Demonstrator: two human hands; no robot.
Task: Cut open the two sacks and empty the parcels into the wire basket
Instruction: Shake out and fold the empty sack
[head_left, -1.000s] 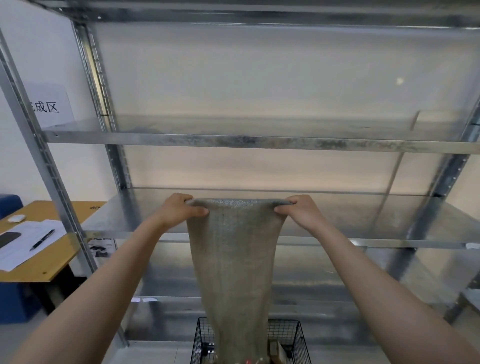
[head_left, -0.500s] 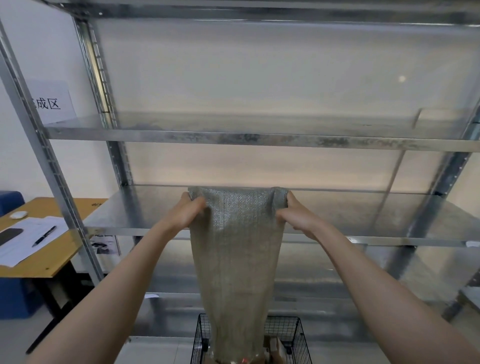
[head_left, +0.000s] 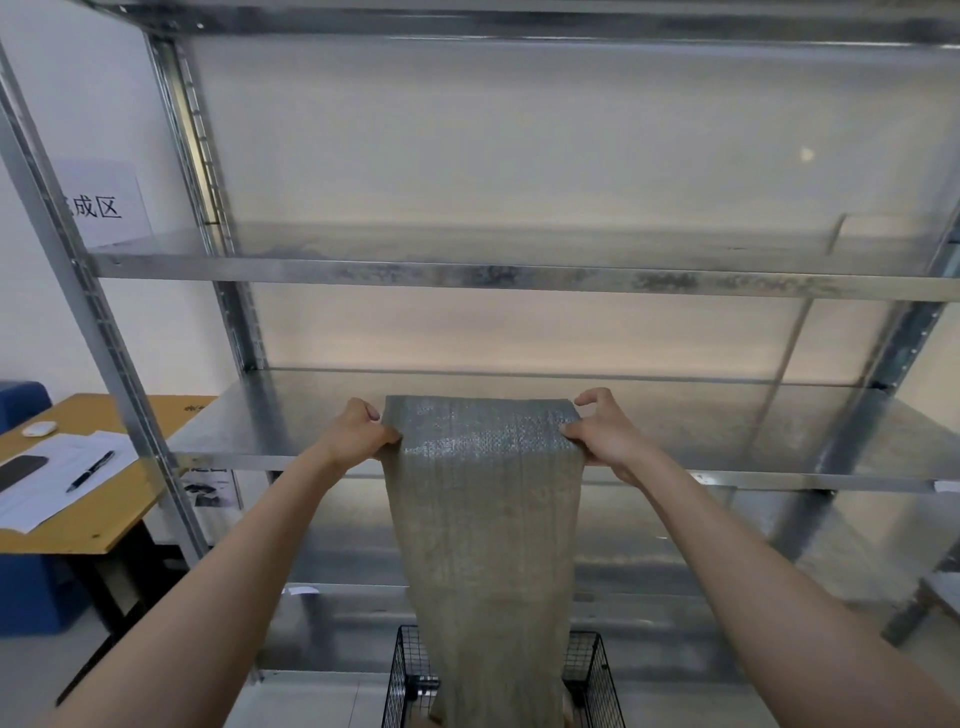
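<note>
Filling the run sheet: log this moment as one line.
sack: hangs down to basket | left hand: grips top corner | right hand: grips other top corner

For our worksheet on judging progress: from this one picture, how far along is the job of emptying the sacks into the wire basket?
Looks done: the sack hangs limp and flat, lower end inside the wire basket, so it seems cut and mostly emptied. In hand: left hand and right hand grip its top corners. Left: a second sack, not in view; the basket's contents are hidden.
</note>
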